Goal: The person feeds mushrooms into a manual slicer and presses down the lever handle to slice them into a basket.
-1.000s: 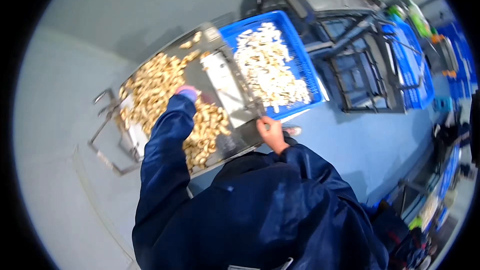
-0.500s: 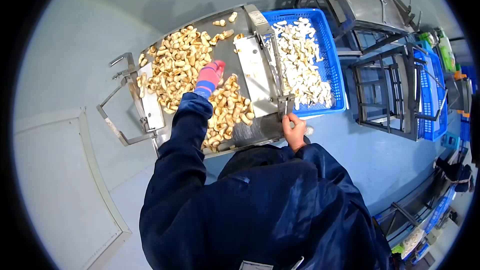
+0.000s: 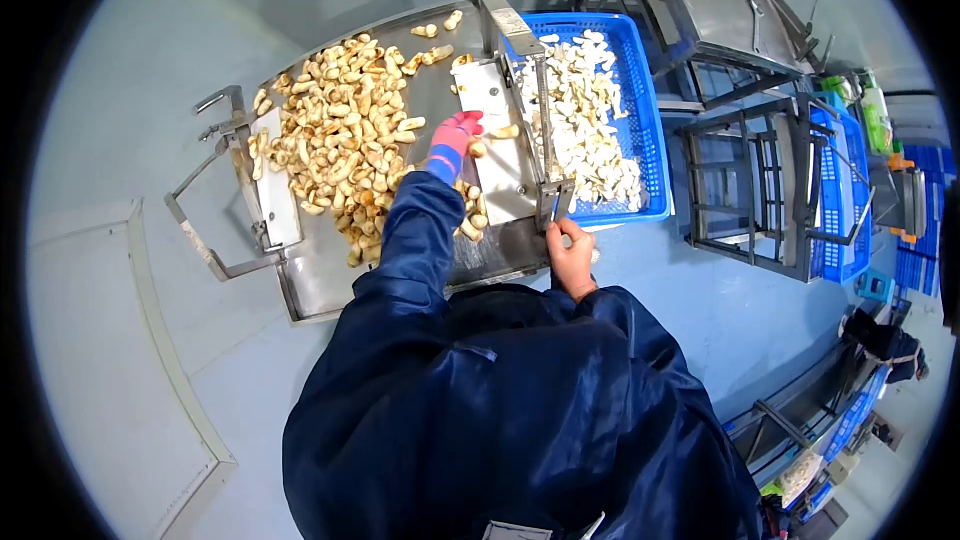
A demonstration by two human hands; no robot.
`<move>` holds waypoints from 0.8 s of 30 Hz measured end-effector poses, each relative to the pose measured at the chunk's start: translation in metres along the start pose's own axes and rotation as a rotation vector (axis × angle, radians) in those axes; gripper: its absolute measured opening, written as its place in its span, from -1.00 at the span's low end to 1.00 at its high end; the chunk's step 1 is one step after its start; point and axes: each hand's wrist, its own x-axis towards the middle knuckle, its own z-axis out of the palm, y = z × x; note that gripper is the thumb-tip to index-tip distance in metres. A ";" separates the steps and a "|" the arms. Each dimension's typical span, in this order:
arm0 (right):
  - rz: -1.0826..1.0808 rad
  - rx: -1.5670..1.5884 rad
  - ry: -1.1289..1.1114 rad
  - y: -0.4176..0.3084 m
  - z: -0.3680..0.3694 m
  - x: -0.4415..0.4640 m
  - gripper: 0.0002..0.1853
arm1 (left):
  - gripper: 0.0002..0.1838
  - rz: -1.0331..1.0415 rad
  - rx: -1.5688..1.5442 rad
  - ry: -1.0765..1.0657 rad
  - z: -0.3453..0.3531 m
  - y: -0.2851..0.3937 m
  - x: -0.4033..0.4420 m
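Observation:
My left hand [image 3: 456, 143], in a pink and blue striped glove, is over the left edge of a white cutting board [image 3: 512, 178], fingers closed. A tan mushroom [image 3: 505, 132] lies on the board at its fingertips, and another shows beside the palm. My bare right hand [image 3: 571, 258] is closed on the near end of a hinged metal cutter arm [image 3: 546, 130], which runs along the board's right side. Many whole mushrooms [image 3: 345, 120] are heaped on the metal tray table [image 3: 430, 95] to the left. What lies under the gloved palm is hidden.
A blue plastic basket [image 3: 655, 155] with pale cut pieces [image 3: 590, 125] stands right of the cutter. Another board and folding metal arm [image 3: 215, 200] are at the table's left end. Metal frames [image 3: 745, 185] and a second blue basket [image 3: 850, 195] stand farther right.
My left hand has moved right, from the mushroom heap to the white board, where a mushroom now lies. My right hand stays at the cutter arm. The whole view has shifted slightly.

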 end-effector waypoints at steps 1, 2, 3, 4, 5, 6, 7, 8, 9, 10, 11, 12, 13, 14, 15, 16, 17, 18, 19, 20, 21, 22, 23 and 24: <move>0.007 -0.012 -0.006 -0.001 -0.001 0.000 -0.82 | -0.78 -0.092 -0.130 -0.035 -0.011 0.008 -0.009; 0.012 -0.022 -0.011 -0.002 -0.001 0.000 -0.82 | -0.79 -0.181 -0.259 -0.071 -0.018 0.014 -0.014; 0.014 -0.010 -0.014 -0.002 -0.001 0.001 -0.82 | -0.79 -0.020 -0.167 -0.096 -0.014 0.001 -0.015; 0.016 0.001 -0.016 -0.002 -0.001 0.002 -0.83 | -0.78 -0.080 -0.135 -0.063 -0.011 -0.001 -0.013; 0.022 0.010 -0.018 -0.002 -0.001 0.001 -0.83 | -0.78 -0.144 -0.105 -0.032 -0.003 0.005 -0.020; 0.019 0.010 -0.015 -0.001 -0.001 0.000 -0.83 | -0.77 -0.209 -0.077 0.000 0.005 0.009 -0.025; 0.014 0.009 -0.012 -0.001 -0.001 0.000 -0.83 | -0.73 -0.189 0.217 0.015 0.008 0.002 -0.017; 0.009 0.008 -0.010 0.000 -0.001 0.001 -0.83 | -0.72 0.007 0.423 0.096 0.013 0.000 -0.015; 0.004 -0.003 -0.004 0.000 0.000 0.000 -0.83 | -0.71 0.204 0.626 0.179 0.018 -0.002 -0.015; -0.002 -0.013 0.004 0.000 0.000 0.000 -0.83 | -0.70 0.405 0.829 0.262 0.022 -0.003 -0.013; -0.007 -0.023 0.013 0.000 0.001 0.000 -0.83 | -0.65 0.602 0.978 0.285 0.024 -0.001 -0.009; 0.002 -0.023 0.008 0.001 0.001 -0.001 -0.82 | -0.64 0.550 1.023 0.186 0.026 0.000 -0.004; 0.011 -0.024 0.003 0.003 0.001 -0.002 -0.82 | -0.63 0.497 1.064 0.085 0.029 0.003 0.003; 0.018 -0.024 -0.001 0.003 0.001 -0.001 -0.82 | -0.64 0.331 0.991 0.077 0.037 0.008 0.006; 0.014 -0.017 0.005 0.003 0.001 0.000 -0.81 | -0.65 0.168 0.922 0.081 0.045 0.015 0.007; 0.009 -0.009 0.012 0.002 0.001 0.000 -0.81 | -0.66 0.258 1.123 -0.027 0.043 0.019 0.006; 0.008 0.000 0.019 0.001 0.001 -0.001 -0.81 | -0.66 0.346 1.324 -0.140 0.033 0.018 0.004; 0.008 0.001 0.020 0.001 0.001 -0.001 -0.81 | -0.66 0.436 1.524 -0.259 0.025 0.014 0.005; 0.008 0.003 0.022 0.000 0.001 0.000 -0.80 | -0.56 0.469 1.526 -0.188 0.020 0.004 0.013; 0.009 0.006 0.024 0.000 0.002 -0.001 -0.80 | -0.56 0.414 1.465 -0.107 0.023 0.008 0.006; 0.011 0.012 0.028 0.001 0.003 -0.001 -0.80 | -0.56 0.359 1.403 -0.028 0.032 0.014 -0.007; 0.011 0.015 0.032 0.002 0.004 -0.002 -0.80 | -0.56 0.304 1.338 0.051 0.042 0.017 -0.020; 0.011 0.017 0.036 0.003 0.004 -0.001 -0.80 | -0.54 0.304 1.379 0.109 0.054 0.012 -0.025; 0.007 0.027 0.043 0.000 0.002 0.001 -0.79 | -0.54 0.284 1.331 0.148 0.064 0.002 -0.026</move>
